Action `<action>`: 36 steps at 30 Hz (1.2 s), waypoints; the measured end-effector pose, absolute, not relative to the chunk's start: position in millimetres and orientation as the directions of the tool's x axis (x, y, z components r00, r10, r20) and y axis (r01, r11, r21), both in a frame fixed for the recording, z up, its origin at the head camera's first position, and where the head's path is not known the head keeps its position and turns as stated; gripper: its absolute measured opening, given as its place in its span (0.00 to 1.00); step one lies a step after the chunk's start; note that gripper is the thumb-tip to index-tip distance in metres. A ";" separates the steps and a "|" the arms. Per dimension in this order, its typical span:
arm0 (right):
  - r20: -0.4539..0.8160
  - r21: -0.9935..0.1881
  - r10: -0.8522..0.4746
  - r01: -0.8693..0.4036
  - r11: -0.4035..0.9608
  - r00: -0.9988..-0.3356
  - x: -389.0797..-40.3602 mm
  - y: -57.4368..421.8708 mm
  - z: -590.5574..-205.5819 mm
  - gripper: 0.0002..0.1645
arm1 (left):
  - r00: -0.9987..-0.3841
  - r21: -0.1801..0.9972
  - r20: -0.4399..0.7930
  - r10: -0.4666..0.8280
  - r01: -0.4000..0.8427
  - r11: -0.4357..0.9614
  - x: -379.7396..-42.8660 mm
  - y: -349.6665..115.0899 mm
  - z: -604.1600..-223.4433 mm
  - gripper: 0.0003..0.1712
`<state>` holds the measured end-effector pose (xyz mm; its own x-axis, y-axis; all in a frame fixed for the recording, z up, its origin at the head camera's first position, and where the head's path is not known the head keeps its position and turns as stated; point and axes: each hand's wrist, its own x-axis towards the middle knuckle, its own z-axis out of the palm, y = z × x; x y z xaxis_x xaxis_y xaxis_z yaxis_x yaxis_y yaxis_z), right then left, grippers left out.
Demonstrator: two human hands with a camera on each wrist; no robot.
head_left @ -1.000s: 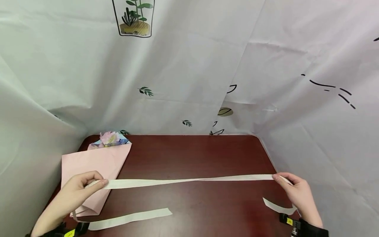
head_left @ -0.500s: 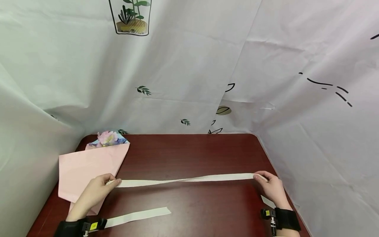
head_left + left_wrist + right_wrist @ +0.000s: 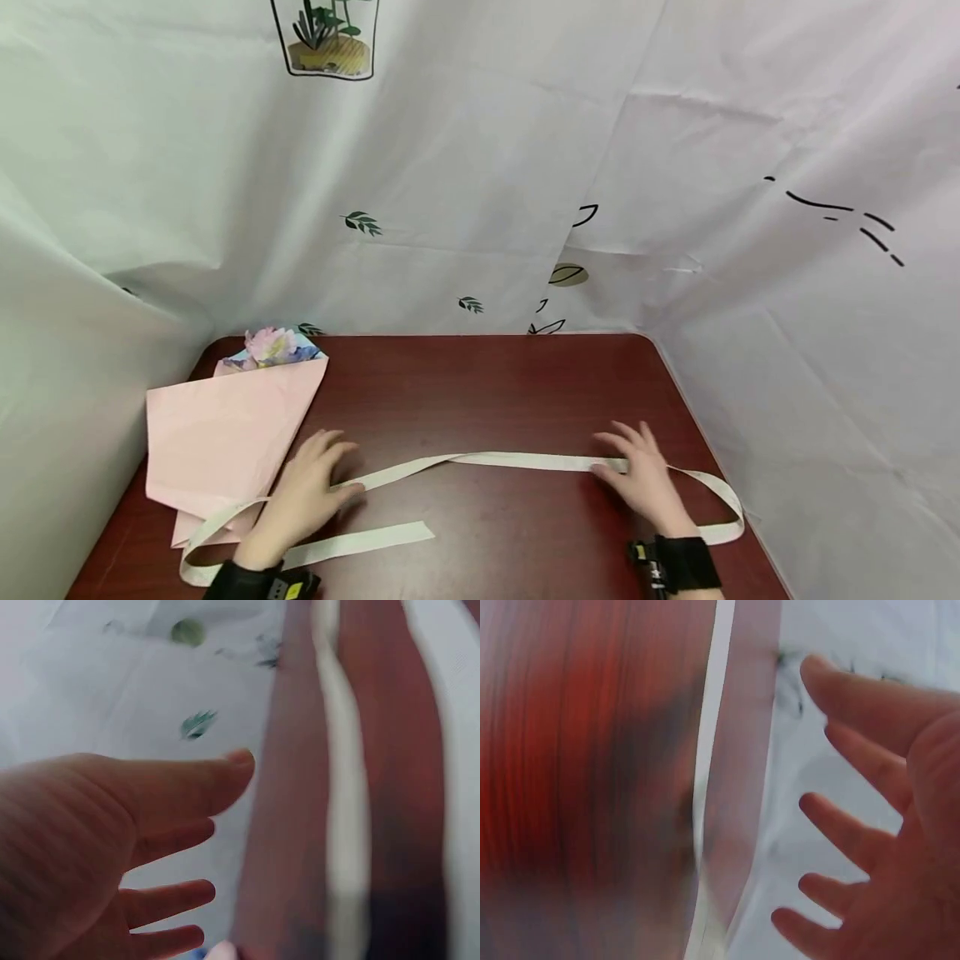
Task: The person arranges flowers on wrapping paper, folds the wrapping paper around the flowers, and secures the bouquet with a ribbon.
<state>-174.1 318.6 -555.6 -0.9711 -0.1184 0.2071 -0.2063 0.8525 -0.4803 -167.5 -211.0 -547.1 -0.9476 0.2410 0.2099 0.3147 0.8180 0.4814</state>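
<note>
A long cream ribbon [image 3: 517,460] lies across the brown table, with a twist left of its middle and both ends looping toward the front. Above its left part is my left hand [image 3: 303,492], fingers spread and holding nothing. My right hand [image 3: 643,479] hovers over the right part, its fingers apart too. In the left wrist view the ribbon [image 3: 346,795] runs beside the thumb, not touching it. The right wrist view shows the ribbon [image 3: 711,735] clear of the spread fingers [image 3: 847,832].
A pink paper-wrapped bouquet [image 3: 232,433] with pink and blue flowers [image 3: 272,346] lies at the table's left. A pale printed cloth [image 3: 465,167] hangs behind and at both sides of the brown table [image 3: 480,383].
Both hands have moved inward and let go of the ribbon, which they held stretched between them. It now rests on the table with curved ends. The bouquet stays in place.
</note>
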 end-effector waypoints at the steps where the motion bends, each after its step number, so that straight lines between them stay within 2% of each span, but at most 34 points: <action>1: 0.194 -0.473 -0.160 -0.235 0.849 -0.968 -176.2 308.5 -557.0 0.29 | -0.950 0.471 0.193 0.247 0.310 0.826 -167.5 -205.6 -551.8 0.30; 5: 0.060 -0.475 -0.262 -0.258 0.841 -0.963 -183.0 275.1 -565.1 0.24 | -0.961 0.440 0.156 0.229 0.275 0.855 -166.1 -191.1 -569.8 0.22; 10: -0.084 -0.476 -0.261 -0.191 0.858 -0.962 -183.2 255.5 -571.8 0.23 | -0.978 0.412 0.111 0.175 0.205 0.888 -163.9 -182.2 -574.1 0.11; 18: -0.155 -0.464 -0.258 -0.160 0.871 -0.954 -158.9 251.9 -568.3 0.30 | -0.981 0.380 0.009 0.195 0.184 0.906 -148.0 -187.4 -563.8 0.19; 27: -0.189 -0.454 -0.243 -0.135 0.881 -0.951 -152.2 240.9 -566.0 0.35 | -0.986 0.397 0.069 0.152 0.167 0.902 -141.5 -190.9 -570.8 0.20; 30: -0.208 -0.471 -0.243 -0.121 0.874 -0.947 -151.7 237.9 -565.4 0.37 | -0.981 0.440 0.149 0.125 0.179 0.880 -140.9 -201.0 -569.5 0.17; 33: -0.211 -0.488 -0.233 -0.105 0.866 -0.949 -152.0 235.1 -564.2 0.40 | -0.960 0.537 0.281 0.008 0.164 0.828 -142.4 -219.8 -562.3 0.13; 36: -0.194 -0.500 -0.212 -0.089 0.861 -0.958 -151.8 232.9 -561.6 0.42 | -0.904 0.661 0.343 -0.254 0.040 0.749 -142.8 -248.0 -549.3 0.14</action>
<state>-151.8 232.9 -561.6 -0.9580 -0.2116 -0.1937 -0.0891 0.8613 -0.5002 -142.8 -248.0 -549.3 -0.9043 -0.2541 0.3430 0.0402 0.7493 0.6611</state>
